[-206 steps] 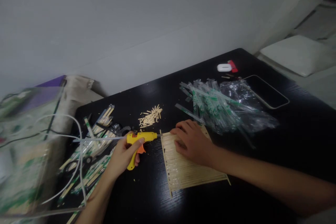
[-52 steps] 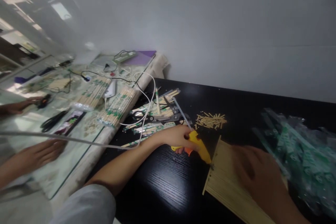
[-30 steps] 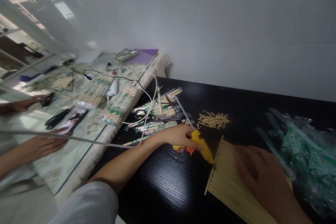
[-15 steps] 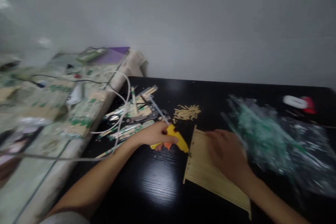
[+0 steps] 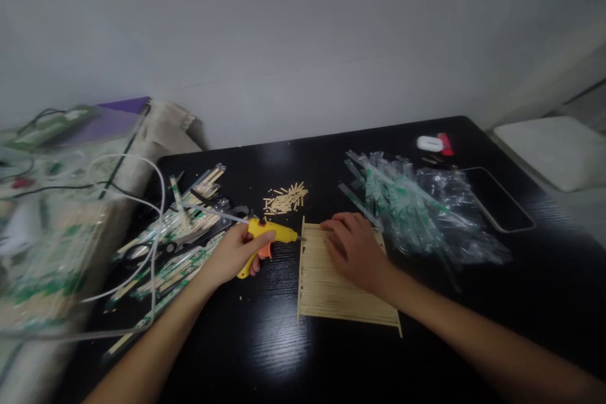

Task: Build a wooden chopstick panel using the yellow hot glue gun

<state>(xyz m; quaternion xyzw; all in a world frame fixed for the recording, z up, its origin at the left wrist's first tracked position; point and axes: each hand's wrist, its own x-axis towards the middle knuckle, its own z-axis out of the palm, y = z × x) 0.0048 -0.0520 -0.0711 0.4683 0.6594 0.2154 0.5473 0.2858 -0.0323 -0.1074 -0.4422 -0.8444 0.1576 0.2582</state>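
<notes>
My left hand point(image 5: 240, 252) is closed around a yellow hot glue gun point(image 5: 272, 231) with an orange trigger and a clear glue stick out of its back. The nozzle is at the left edge of a flat panel of thin wooden sticks point(image 5: 331, 290), near its far corner; whether it touches cannot be seen. Narrow crosswise sticks border the panel on its left and right. My right hand point(image 5: 355, 246) lies on the far part of the panel, fingers stretched out and pointing left. It covers some of the sticks.
Beyond the panel lies a pile of short stick pieces point(image 5: 286, 199). Wrapped chopsticks point(image 5: 203, 202) and scissors point(image 5: 165, 249) are at left, with a white cable point(image 5: 163, 189) looping over. Empty plastic wrappers point(image 5: 402, 196), a phone point(image 5: 499, 199) and a white case point(image 5: 430, 143) lie at right.
The view has swung right, bringing the phone into sight. The glue gun's nozzle has gone from about midway along the panel's left edge towards its far end. My right hand stays on the panel.
</notes>
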